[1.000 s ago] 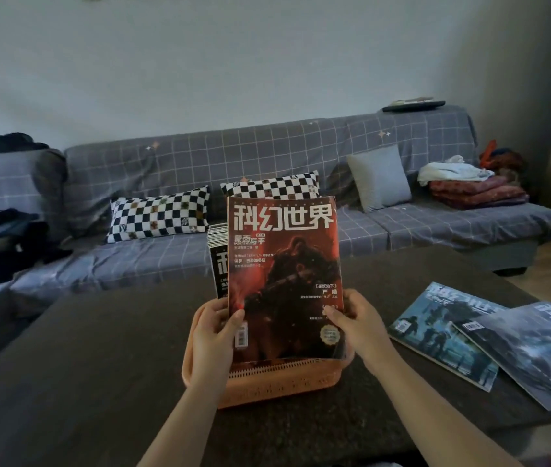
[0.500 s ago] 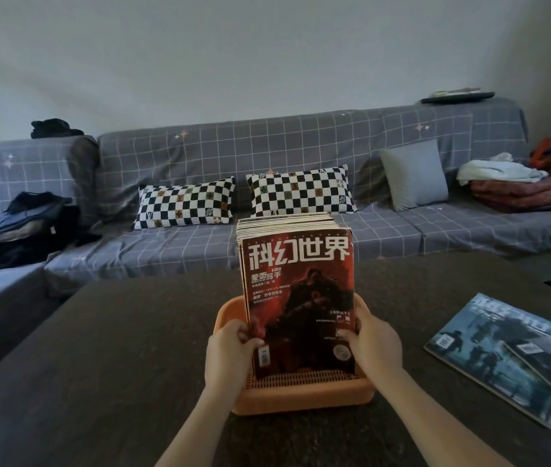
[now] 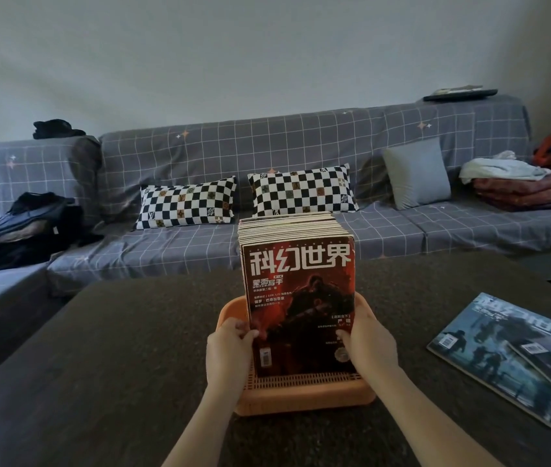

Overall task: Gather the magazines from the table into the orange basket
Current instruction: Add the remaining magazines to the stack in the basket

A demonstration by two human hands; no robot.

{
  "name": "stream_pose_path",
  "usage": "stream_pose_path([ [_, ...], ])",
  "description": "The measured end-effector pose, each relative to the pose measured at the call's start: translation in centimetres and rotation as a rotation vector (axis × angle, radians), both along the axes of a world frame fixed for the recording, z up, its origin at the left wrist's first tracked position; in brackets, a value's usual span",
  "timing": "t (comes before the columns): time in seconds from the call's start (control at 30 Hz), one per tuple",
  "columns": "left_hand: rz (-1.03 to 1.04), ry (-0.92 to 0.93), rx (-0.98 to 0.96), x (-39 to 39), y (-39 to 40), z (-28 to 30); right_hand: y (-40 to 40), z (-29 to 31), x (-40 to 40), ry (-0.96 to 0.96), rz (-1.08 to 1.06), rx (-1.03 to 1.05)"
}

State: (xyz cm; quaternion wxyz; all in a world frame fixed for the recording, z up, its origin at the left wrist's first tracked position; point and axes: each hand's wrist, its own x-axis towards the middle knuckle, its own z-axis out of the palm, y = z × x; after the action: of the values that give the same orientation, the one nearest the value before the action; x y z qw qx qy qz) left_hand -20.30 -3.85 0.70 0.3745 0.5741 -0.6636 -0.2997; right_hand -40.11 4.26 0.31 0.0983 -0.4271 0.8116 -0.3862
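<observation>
near the front edge of the table (image 3: 105,348), about midway along it, the red magazine (image 3: 299,298) stands upright at the front of a row of magazines (image 3: 289,224) packed on end inside the orange basket (image 3: 304,396). its lower edge sits down in the basket behind the slatted front wall. the left hand (image 3: 228,348) grasps the red magazine's lower left edge, thumb curled over the cover and fingers behind it. the right hand (image 3: 370,342) grasps the lower right edge the same way, thumb on the cover near a round seal. both forearms reach in from the table's front edge, one on each side of the basket. toward the table's right edge two blue magazines (image 3: 499,355) lie flat, overlapping, well apart from the basket. behind the table's far edge runs a grey checked sofa (image 3: 301,146) with two chequered pillows (image 3: 186,205).
</observation>
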Motion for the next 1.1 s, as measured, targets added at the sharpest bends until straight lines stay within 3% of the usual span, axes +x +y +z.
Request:
stream_pose_path([
  [0.27,-0.062,-0.08,-0.056,0.0,0.0,-0.1,-0.8,0.1,-1.1,0.074,0.139,0.105],
  [0.53,-0.105,-0.115,-0.036,0.1,0.0,-0.3,-0.4,0.3,-0.9,0.106,0.164,0.066],
  [0.7,0.0,0.069,0.066,0.4,1.1,0.2,0.6,0.9,-0.4,0.027,0.18,-0.03],
  [0.83,0.042,0.129,0.023,0.4,2.5,0.7,2.5,1.1,0.4,-0.049,0.146,-0.129],
  [1.1,-0.366,0.183,0.025,-5.8,7.1,1.9,8.5,0.7,-1.8,-0.078,0.044,-0.272],
])
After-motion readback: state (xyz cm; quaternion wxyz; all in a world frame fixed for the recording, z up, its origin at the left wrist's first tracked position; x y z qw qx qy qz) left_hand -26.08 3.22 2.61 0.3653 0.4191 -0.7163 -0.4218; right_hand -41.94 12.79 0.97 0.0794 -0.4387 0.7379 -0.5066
